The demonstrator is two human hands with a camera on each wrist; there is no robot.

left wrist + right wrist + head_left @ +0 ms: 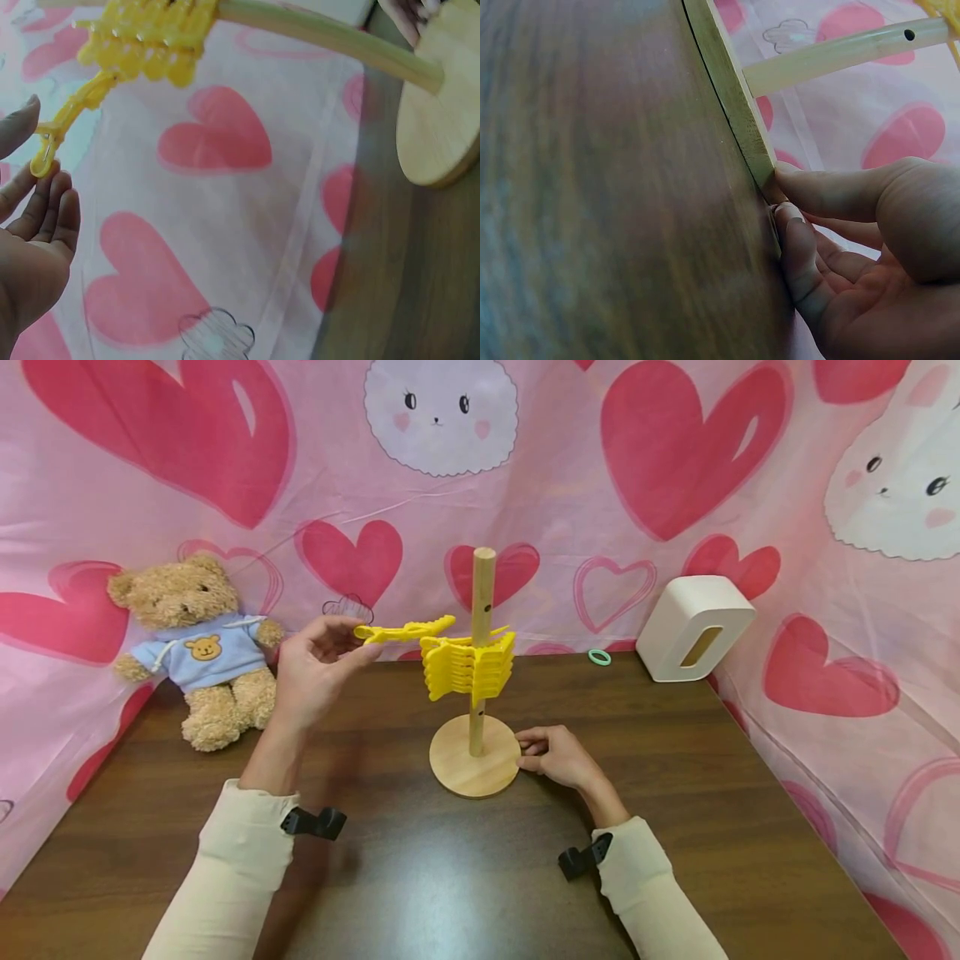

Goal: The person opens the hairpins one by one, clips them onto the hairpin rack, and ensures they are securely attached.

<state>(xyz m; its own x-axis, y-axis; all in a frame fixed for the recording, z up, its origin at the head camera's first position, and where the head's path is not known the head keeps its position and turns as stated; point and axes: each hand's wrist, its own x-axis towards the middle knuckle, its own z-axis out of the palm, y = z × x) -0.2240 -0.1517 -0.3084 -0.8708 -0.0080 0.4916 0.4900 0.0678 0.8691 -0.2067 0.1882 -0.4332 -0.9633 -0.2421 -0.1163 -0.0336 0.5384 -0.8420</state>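
A wooden stand with a round base point(457, 777) and an upright pole point(483, 585) is on the table. Several yellow plastic clips point(453, 668) cluster around the pole at mid-height, their long toothed arms side by side. Left of them, my left hand point(311, 672) pinches a single yellow clip point(408, 631) by its handle end between thumb and fingers, raised above the table. In the left wrist view this clip point(73, 109) points toward the cluster point(150, 41). My right hand point(558, 756) grips the base's right edge, thumb on top and fingers curled at the rim point(739, 112).
A teddy bear point(202, 647) in a blue top sits at the back left. Toward the back right, a white box point(671, 627) with an oval slot leans near a small green ring point(599, 657). A pink heart-print cloth point(555, 485) hangs behind the brown table point(390, 877).
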